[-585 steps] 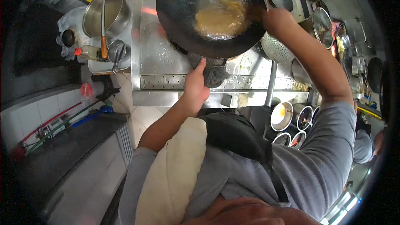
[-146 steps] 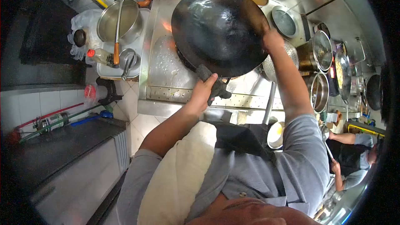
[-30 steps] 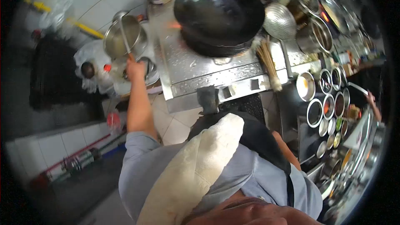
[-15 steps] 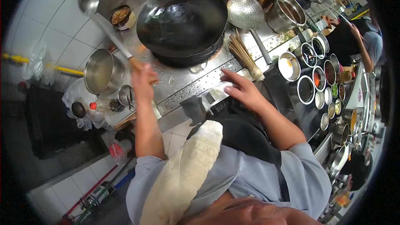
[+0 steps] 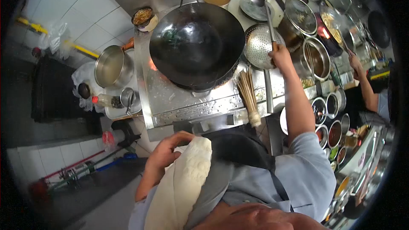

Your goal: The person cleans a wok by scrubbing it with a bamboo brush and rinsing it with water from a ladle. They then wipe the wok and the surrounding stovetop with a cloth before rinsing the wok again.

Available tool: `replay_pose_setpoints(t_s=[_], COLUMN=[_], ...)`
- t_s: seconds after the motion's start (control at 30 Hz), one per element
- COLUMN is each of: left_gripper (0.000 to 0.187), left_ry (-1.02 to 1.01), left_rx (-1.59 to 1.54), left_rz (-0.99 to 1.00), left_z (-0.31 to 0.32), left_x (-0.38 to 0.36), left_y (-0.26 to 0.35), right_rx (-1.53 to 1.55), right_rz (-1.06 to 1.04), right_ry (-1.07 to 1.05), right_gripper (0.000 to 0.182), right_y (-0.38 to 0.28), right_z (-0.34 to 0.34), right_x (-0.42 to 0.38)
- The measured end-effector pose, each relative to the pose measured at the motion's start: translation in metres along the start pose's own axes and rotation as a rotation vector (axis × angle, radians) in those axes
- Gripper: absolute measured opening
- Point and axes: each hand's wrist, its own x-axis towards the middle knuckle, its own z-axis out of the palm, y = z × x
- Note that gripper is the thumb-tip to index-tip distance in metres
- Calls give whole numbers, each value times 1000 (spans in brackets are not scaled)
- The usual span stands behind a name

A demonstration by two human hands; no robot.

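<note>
My right hand (image 5: 281,59) grips the wooden end of a long ladle (image 5: 270,21). Its bowl is over a round metal dish behind the stove, and its handle crosses a perforated strainer (image 5: 257,44). My left hand (image 5: 164,151) is low at the left, with curled fingers around the upper edge of a cream cloth (image 5: 194,166) that lies over my shoulder; some fingertips are hidden behind it. A large black wok (image 5: 196,44) sits on the burner, its inside dark and shiny. Right of the wok lies a bamboo brush (image 5: 248,96).
At the left are a pot of cloudy liquid (image 5: 109,69), a small metal cup (image 5: 128,97) and a red-capped bottle (image 5: 104,100). A deep pot (image 5: 319,61) and several seasoning containers stand at the right. Beyond them, a co-worker's arm (image 5: 365,85) reaches toward another pan.
The ladle has passed from my left hand to my right and moved from the wok's left to its right. My left hand has come down to the cloth. The camera view has shifted.
</note>
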Motion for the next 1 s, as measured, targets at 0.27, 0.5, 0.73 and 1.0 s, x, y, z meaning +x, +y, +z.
replay_pose_setpoints(t_s=[0.27, 0.5, 0.73, 1.0], left_gripper=[42, 35, 38, 39], left_ry=[321, 346, 242, 301], left_rx=[-219, -88, -104, -120], left_rz=[-417, -217, -136, -52], left_z=[59, 69, 61, 57], left_x=[14, 29, 51, 32], left_y=[1, 7, -9, -20], right_rx=[293, 619, 1386, 202], right_rz=[354, 481, 443, 183], right_ry=[-218, -371, -596, -197], right_gripper=[20, 20, 13, 14], right_y=[-17, -76, -132, -83], right_z=[-3, -55, -113, -74], right_x=[160, 171, 171, 129])
